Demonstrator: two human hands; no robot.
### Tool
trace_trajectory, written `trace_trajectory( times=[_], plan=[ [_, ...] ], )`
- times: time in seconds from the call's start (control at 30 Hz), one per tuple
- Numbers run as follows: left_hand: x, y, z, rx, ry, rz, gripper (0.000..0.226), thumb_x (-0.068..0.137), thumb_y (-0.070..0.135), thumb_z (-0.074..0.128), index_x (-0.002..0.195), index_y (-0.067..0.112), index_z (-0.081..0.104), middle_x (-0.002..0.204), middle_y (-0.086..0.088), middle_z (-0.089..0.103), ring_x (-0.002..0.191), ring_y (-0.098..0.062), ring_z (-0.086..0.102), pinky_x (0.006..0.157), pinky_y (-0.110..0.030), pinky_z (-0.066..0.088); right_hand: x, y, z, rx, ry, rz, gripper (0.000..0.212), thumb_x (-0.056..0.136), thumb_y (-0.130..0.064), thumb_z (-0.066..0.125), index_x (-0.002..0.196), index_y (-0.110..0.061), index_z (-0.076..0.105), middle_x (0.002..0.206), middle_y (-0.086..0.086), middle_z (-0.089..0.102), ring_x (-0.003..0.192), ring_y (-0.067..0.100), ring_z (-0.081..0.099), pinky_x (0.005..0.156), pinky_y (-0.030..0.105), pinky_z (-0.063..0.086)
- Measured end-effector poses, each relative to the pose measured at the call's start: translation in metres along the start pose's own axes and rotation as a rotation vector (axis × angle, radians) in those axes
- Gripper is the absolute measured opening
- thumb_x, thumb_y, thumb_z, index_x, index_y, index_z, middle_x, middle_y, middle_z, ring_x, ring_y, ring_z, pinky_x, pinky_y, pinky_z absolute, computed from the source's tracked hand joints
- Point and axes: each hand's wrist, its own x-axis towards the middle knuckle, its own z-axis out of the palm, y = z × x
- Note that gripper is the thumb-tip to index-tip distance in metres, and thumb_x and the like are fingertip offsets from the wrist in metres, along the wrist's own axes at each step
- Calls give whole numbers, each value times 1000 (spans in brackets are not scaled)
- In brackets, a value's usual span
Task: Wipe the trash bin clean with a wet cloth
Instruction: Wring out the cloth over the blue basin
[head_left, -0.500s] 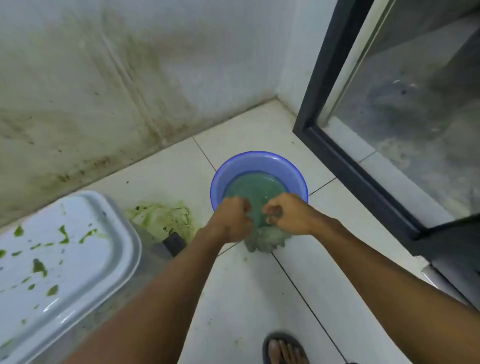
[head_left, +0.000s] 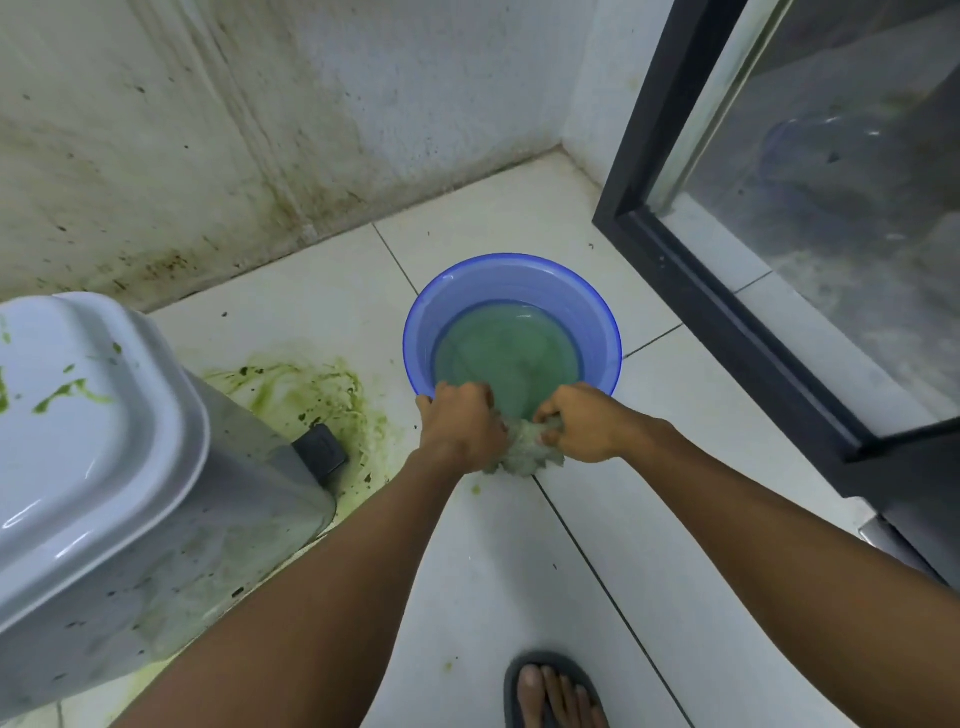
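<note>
A grey pedal trash bin (head_left: 171, 530) with a white lid (head_left: 88, 431) stands at the left, both smeared with green stains. A blue basin (head_left: 498, 283) of greenish water sits on the floor ahead. My left hand (head_left: 460, 428) and my right hand (head_left: 579, 423) both grip a bunched, wet grey cloth (head_left: 524, 449) between them, held over the basin's near rim. Most of the cloth is hidden by my fingers.
A green spill (head_left: 306, 387) stains the tiles beside the bin's black pedal (head_left: 319, 452). A stained wall runs behind. A dark-framed glass door (head_left: 691, 280) stands at the right. My sandalled foot (head_left: 553, 691) is at the bottom.
My hands have twisted slightly on the cloth and moved a little apart. My view has shifted, so more of the bin's side shows.
</note>
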Motion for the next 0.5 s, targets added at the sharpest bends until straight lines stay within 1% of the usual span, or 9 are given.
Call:
trace_trajectory(
  times=[0.07,0.13,0.2,0.23,0.27,0.33,0.4,0.43,0.5],
  plan=[
    [-6,4,-5,-198,44,-42,26,81,13,67,107,17,66,95,-4,68,98,-32,59,82,-33,40,-1,-3,-2,56,60,-18,28,84,-13,70,112,-11,73,113,3,71,106,21,64,92,31,51],
    [-16,7,-14,-425,63,-54,27,79,5,67,104,17,66,85,-7,68,79,-31,64,65,-28,52,-4,-6,-6,146,106,-35,32,79,-6,71,110,-13,74,106,2,72,99,18,65,88,30,52],
    [-30,11,-26,-559,79,5,28,80,-2,65,97,21,66,75,-2,65,66,-23,62,51,-19,51,-11,-12,-13,277,114,-71,61,77,-7,74,135,-22,60,124,-2,64,111,15,62,97,32,52],
    [-37,14,-34,-592,83,46,30,81,-4,66,95,22,66,74,1,65,64,-18,61,51,-16,50,-17,-17,-18,319,107,-99,74,78,-10,76,145,-27,49,133,-5,57,118,14,58,101,31,50],
    [-46,17,-43,-613,90,86,31,81,-5,66,95,23,67,75,4,65,63,-13,62,54,-16,51,-21,-23,-23,335,103,-143,78,78,-13,77,147,-30,45,135,-7,53,121,14,55,100,29,49],
    [-64,22,-67,-649,125,143,32,82,-4,68,97,24,68,80,7,67,64,-4,63,61,-16,54,-28,-37,-36,292,97,-230,59,78,-16,79,132,-26,60,129,-5,60,117,18,60,93,29,53],
    [-82,24,-95,-677,182,165,35,81,-6,69,98,25,67,83,8,66,66,1,61,65,-15,53,-39,-55,-52,229,111,-263,37,76,-21,83,111,-19,71,114,-1,68,105,21,65,91,41,54],
    [-92,23,-109,-683,219,165,36,81,-7,69,99,25,67,86,6,65,67,0,59,67,-16,52,-46,-65,-61,215,121,-274,29,74,-25,85,100,-18,74,101,0,71,95,21,66,88,45,54],
    [-114,16,-139,-692,301,159,37,80,-6,71,101,24,69,89,2,66,69,-9,59,66,-22,54,-62,-88,-81,213,145,-302,26,68,-36,89,85,-20,76,80,1,72,76,17,66,79,43,55]
  ],
)
